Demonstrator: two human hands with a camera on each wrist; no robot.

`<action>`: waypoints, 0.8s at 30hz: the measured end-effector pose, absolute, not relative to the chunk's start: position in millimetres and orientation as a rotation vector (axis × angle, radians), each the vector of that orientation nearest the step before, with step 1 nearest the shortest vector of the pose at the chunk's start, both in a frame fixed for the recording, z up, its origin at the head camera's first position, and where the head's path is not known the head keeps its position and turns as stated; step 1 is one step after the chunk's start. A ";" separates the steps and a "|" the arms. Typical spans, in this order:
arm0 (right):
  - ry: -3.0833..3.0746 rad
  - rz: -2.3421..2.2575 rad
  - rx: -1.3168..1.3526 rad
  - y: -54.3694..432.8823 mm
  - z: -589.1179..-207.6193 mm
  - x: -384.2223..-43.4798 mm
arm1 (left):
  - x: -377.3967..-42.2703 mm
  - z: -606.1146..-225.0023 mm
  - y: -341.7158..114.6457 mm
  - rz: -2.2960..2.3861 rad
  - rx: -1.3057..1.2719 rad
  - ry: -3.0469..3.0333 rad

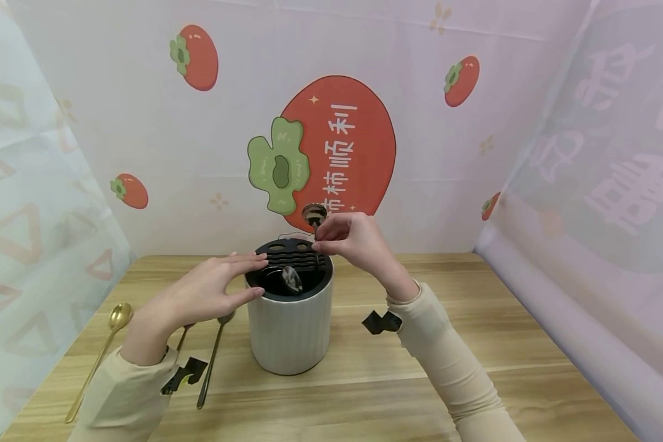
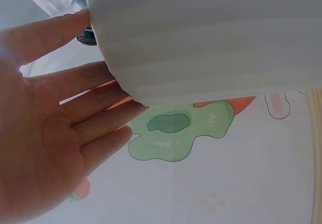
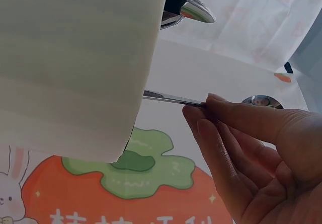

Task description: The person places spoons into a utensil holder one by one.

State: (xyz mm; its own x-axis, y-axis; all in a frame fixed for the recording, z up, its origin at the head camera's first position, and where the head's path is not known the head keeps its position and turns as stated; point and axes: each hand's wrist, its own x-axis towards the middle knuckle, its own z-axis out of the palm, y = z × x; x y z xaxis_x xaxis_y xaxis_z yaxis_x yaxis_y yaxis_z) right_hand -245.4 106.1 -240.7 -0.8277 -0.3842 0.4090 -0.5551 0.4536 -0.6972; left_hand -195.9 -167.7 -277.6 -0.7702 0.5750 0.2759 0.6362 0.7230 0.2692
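A white ribbed utensil holder (image 1: 290, 337) with a black slotted lid (image 1: 287, 261) stands upright on the table. Between thumb and fingers, my right hand (image 1: 359, 242) pinches a spoon (image 1: 314, 215) just below its bowl, bowl up, over the back right of the lid. Its thin handle (image 3: 168, 98) runs down past the rim in the right wrist view. My left hand (image 1: 210, 285) lies at the holder's left rim with straight fingers, fingertips right at the edge in the left wrist view. Another shiny spoon (image 1: 291, 280) leans in the lid's large front opening, its handle mostly hidden.
Left of the holder, a gold spoon (image 1: 120, 315) and a dark-handled spoon (image 1: 210, 362) lie on the wooden table (image 1: 398, 387). A third utensil (image 1: 184, 336) is partly hidden by the left wrist. Behind hangs a backdrop (image 1: 420, 172) with printed persimmons.
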 end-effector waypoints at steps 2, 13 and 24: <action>-2.521 1.313 0.812 106.4 -240.2 -244.6 | -195.9 -277.6 -167.7 -0.527 -0.975 -2.756; -2.566 1.292 0.747 110.2 -239.6 -242.7 | -195.6 -277.7 -167.6 -0.520 -0.977 -2.753; -2.655 1.288 0.711 114.5 -242.3 -241.5 | -195.1 -277.9 -167.4 -0.517 -0.976 -2.753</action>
State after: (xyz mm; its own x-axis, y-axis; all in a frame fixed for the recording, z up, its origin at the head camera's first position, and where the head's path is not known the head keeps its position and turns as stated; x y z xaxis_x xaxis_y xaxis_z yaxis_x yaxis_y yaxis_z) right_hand -241.5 114.5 -242.3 -0.8849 -0.3638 0.2909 -0.4536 0.5312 -0.7156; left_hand -195.1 -167.4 -277.9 -0.7696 0.5757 0.2761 0.6367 0.7247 0.2637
